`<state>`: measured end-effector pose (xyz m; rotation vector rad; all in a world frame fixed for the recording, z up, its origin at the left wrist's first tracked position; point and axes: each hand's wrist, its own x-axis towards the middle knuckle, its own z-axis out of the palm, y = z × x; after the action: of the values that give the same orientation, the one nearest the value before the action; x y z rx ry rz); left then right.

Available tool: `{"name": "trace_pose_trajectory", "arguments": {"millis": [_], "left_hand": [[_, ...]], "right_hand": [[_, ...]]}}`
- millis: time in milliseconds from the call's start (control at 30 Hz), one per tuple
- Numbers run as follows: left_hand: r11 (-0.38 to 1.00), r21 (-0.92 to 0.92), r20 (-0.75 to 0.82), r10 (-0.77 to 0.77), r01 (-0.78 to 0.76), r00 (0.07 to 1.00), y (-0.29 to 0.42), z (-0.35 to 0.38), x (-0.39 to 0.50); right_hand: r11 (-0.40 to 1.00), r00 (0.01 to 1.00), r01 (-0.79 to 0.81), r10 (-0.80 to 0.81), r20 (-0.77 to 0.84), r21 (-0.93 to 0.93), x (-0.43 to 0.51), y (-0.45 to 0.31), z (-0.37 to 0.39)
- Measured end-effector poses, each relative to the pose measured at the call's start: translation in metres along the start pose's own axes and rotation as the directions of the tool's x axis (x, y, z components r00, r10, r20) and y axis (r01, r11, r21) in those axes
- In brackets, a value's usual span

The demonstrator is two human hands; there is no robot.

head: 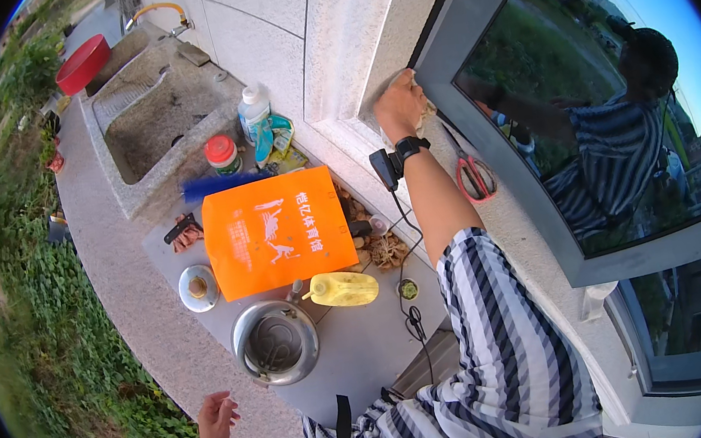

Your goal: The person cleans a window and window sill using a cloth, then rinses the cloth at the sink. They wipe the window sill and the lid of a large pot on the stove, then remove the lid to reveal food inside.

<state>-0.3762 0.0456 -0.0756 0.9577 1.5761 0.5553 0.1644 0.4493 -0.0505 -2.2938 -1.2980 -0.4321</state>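
Observation:
My right hand [400,104] presses a pale cloth [427,118] into the corner where the stone window surround meets the grey window frame [436,60]. The hand covers most of the cloth. Red-handled scissors [475,177] lie on the sill [507,227], just below my right wrist. My left hand [217,422] hangs over the counter's outer edge, empty, its fingers loosely apart. Nearest to it stands an open metal kettle [275,344]; the round lid [198,288] lies apart on the counter. A yellow plastic bottle [344,288] rests beside the kettle's spout.
An orange printed bag [279,233] covers the counter's middle, with dried roots [388,251] beside it. Behind are a blue brush [223,185], a red-lidded jar [222,154], a white bottle [254,110] and a stone sink [164,123]. The open window sash [615,263] juts out at right.

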Motion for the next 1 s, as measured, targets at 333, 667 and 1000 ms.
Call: {"name": "trace_pose_trajectory", "arguments": {"millis": [333, 667, 1000], "left_hand": [[0.999, -0.013, -0.067, -0.052, 0.052, 0.996, -0.033, -0.018, -0.025], [0.998, -0.049, -0.03, -0.048, 0.046, 0.998, -0.031, -0.022, -0.02], [0.994, -0.073, -0.103, -0.088, 0.081, 0.991, -0.062, -0.042, -0.044]], "right_hand": [[0.994, 0.99, 0.015, 0.0, 0.144, -0.106, -0.008, -0.001, -0.006], [0.976, 0.996, -0.017, 0.036, 0.085, -0.216, 0.004, -0.002, 0.027], [0.934, 0.909, -0.356, 0.356, 0.218, -0.038, -0.006, 0.004, -0.001]]}}
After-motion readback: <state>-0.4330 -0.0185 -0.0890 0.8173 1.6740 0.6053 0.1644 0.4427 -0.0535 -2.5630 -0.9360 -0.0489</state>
